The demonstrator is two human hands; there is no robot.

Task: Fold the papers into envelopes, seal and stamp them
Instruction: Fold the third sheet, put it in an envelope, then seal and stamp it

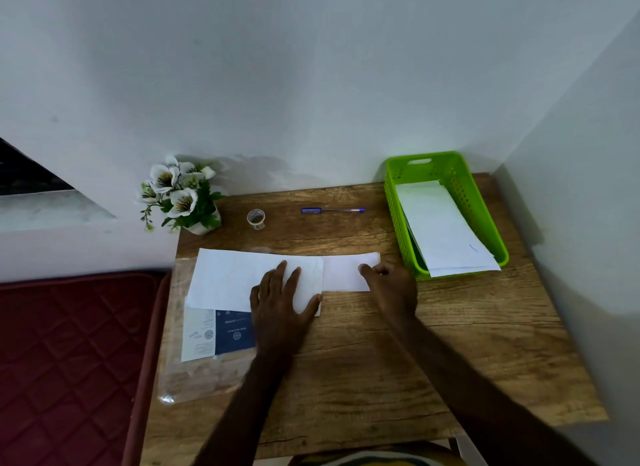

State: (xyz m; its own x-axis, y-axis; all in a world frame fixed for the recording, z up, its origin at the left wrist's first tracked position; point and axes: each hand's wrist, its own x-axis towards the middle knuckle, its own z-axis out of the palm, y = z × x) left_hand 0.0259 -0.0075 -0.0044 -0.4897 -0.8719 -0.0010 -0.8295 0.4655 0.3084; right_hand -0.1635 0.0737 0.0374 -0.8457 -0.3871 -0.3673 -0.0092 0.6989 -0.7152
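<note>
Your left hand [282, 301] lies flat, fingers spread, on the wide white sheet of paper [239, 280] on the wooden table [381, 361], while your right hand [389, 283] pinches the narrower folded white strip [343, 273] just right of that sheet. Beyond the sheet lie a small clear tape roll [256, 218] and a blue pen [332, 210]; to its right stands a green perforated plastic basket [485, 219] holding white papers [443, 230].

booklet [228, 330]: top part hidden under the white paper [235, 280]; print too small to read
right hand [388, 285]: fingertips curled out of sight, grip on paper unclear
basket [446, 212]: lower sheets hidden beneath its top sheet
</note>
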